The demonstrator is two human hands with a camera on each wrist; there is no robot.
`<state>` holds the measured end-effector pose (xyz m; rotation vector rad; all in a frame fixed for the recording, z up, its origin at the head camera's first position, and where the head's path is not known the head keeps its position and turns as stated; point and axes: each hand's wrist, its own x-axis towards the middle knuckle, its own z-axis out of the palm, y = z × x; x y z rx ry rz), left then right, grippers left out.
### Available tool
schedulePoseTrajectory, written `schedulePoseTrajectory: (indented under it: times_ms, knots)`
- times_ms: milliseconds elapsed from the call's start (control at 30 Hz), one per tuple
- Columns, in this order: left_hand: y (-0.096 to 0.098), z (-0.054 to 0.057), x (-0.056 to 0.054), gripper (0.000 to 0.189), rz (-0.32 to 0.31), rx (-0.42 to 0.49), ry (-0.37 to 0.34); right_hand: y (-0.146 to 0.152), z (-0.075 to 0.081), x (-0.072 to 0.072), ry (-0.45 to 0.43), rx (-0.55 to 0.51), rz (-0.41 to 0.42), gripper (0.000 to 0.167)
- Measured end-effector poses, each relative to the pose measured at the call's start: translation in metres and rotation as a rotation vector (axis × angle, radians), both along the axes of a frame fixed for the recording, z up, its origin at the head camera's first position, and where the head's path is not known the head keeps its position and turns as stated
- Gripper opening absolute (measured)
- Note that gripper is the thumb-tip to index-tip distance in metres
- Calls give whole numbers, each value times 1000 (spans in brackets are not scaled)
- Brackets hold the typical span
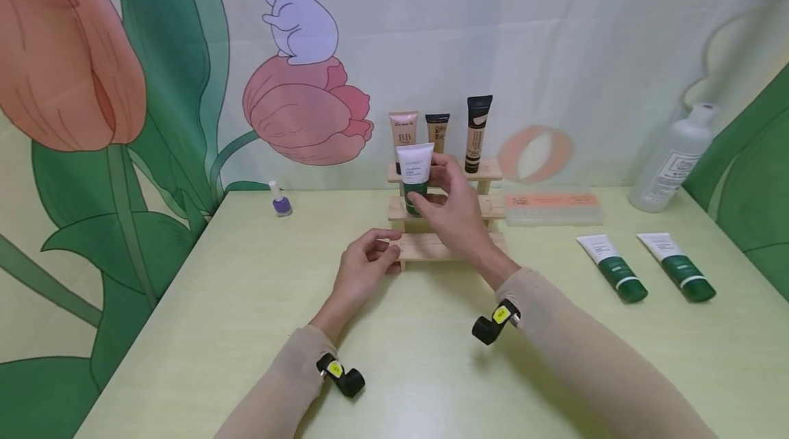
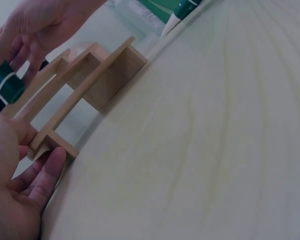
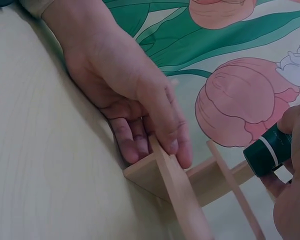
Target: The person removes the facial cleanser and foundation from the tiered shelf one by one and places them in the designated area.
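Note:
In the head view my right hand (image 1: pixel 457 209) grips a green-and-white squeeze tube (image 1: pixel 414 175) by its sides, cap down. The tube is over the middle step of a three-tier wooden display rack (image 1: pixel 425 247). My left hand (image 1: pixel 365 268) holds the front left corner of the bottom step, as the left wrist view shows with the fingers (image 2: pixel 49 172) around the wooden end. On the top step stand a pink BB tube (image 1: pixel 403 125), a gold tube with a black end (image 1: pixel 437 129) partly hidden by the held tube, and a taller black-and-beige tube (image 1: pixel 477 134).
Two more green-and-white tubes (image 1: pixel 613 268) (image 1: pixel 677 266) lie on the table at the right. Behind them are a flat clear case (image 1: pixel 553 206) and a large translucent bottle (image 1: pixel 672 161). A small purple nail polish bottle (image 1: pixel 280 201) stands at the back left, before a printed curtain (image 1: pixel 407 28).

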<state>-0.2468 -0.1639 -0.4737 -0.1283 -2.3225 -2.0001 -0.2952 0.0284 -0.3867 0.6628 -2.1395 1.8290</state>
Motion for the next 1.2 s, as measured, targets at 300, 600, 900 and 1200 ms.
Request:
schedulePoseTrajectory:
  times_ms: [300, 600, 900, 1200]
  knots:
    - [0, 0, 0, 22, -2, -5, 2, 40, 12, 12, 100, 59, -48, 61]
    - [1, 1, 0, 22, 6, 0, -6, 95, 21, 23, 119, 66, -131, 61]
    - [1, 2, 2, 22, 8, -1, -14, 141, 16, 34, 110, 110, -251, 65]
    - [1, 1, 0, 22, 10, -3, -8, 168, 2, 42, 68, 109, -288, 66]
